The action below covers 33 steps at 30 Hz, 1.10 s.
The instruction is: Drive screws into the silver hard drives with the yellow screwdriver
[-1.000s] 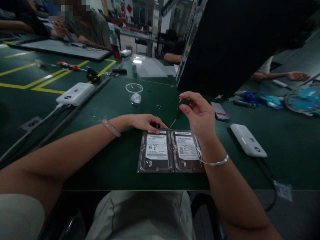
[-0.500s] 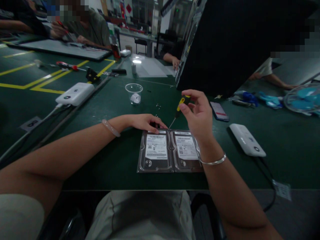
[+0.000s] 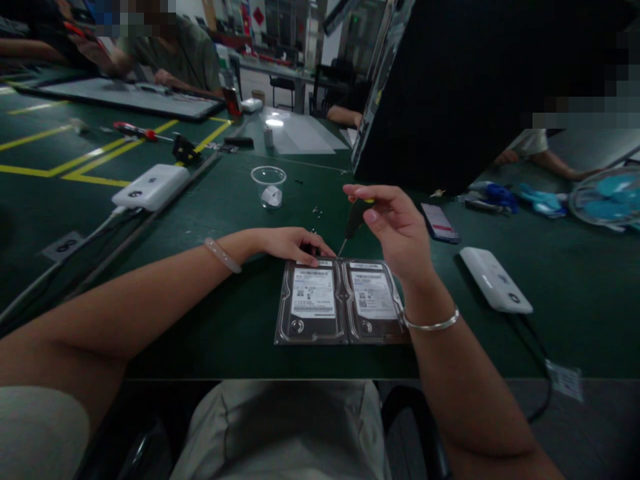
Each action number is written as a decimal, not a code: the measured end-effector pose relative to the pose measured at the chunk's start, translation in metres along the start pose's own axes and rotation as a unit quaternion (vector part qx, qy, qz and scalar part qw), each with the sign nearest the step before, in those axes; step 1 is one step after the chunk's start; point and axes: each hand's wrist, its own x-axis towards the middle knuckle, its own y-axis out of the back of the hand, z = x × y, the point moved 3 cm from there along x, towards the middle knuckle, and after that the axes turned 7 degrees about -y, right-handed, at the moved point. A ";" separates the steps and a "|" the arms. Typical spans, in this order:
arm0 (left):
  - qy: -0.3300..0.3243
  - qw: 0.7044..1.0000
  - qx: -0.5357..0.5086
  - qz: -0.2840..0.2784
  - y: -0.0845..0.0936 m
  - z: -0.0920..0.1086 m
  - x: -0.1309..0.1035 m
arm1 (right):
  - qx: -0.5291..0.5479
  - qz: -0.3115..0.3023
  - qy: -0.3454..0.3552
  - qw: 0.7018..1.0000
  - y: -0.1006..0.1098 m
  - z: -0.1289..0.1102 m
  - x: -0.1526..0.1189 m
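Observation:
Two hard drives lie side by side, label up, at the table's near edge: the left hard drive (image 3: pixel 313 293) and the right hard drive (image 3: pixel 373 293). My left hand (image 3: pixel 295 245) holds the far edge of the left drive, its thumb on top and its fingers bent along the back. My right hand (image 3: pixel 400 227) pinches a black and yellow screwdriver (image 3: pixel 357 219) between thumb and fingers. The screwdriver tilts, with its tip at the far edge where the two drives meet. Whatever lies under the tip is too small to make out.
Beyond the drives are several tiny screws (image 3: pixel 317 212) and a clear plastic cup (image 3: pixel 269 190). A phone (image 3: pixel 440 222) and a white box (image 3: pixel 495 280) lie right. A large black case (image 3: pixel 450 87) stands behind. Another white box (image 3: pixel 151 187) sits left; people work across the table.
My right hand has shifted slightly right and its fingers have rolled the screwdriver handle, now showing mostly black. The tip and my left hand stay in place.

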 end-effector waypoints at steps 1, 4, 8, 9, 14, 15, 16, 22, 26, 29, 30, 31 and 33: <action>-0.001 1.000 0.003 -0.002 0.000 0.000 0.000 | -0.026 0.025 0.003 0.999 0.002 0.003 0.000; 0.003 1.000 0.011 -0.003 0.001 -0.001 0.001 | -0.074 0.090 0.006 0.993 0.010 0.013 0.001; 0.016 1.000 0.025 -0.003 0.001 -0.002 0.001 | -0.073 0.097 -0.004 0.993 0.015 0.020 0.003; 0.017 0.999 0.027 -0.003 0.001 -0.002 0.001 | -0.065 0.088 -0.008 0.994 0.015 0.020 0.004; 0.012 1.000 0.020 -0.001 0.001 -0.001 0.001 | -0.014 0.044 0.000 0.999 0.007 0.011 0.002; 0.011 1.000 0.017 0.000 0.000 -0.001 0.001 | -0.019 0.043 0.005 0.999 0.005 0.010 0.001; 0.010 1.000 0.014 0.000 0.000 -0.001 0.000 | -0.028 0.046 0.010 0.998 0.005 0.009 0.000; 0.023 1.000 -0.011 -0.001 -0.001 -0.002 0.000 | -0.171 0.113 0.043 0.978 0.011 0.004 -0.001; 0.032 0.999 -0.008 -0.006 -0.001 -0.002 0.000 | -0.228 0.142 0.031 0.963 0.016 -0.007 0.003; 0.022 1.000 -0.011 -0.007 -0.001 -0.001 0.001 | -0.272 0.104 0.030 0.956 0.015 -0.023 0.013; 0.016 1.000 -0.012 -0.007 -0.001 -0.001 0.001 | -0.295 0.084 0.024 0.952 0.014 -0.029 0.018; 0.012 1.000 -0.014 -0.008 -0.001 -0.001 0.001 | -0.314 0.055 0.018 0.948 0.013 -0.035 0.023; 0.009 1.000 -0.019 -0.009 -0.001 -0.002 0.002 | -0.357 -0.023 0.002 0.934 0.009 -0.046 0.035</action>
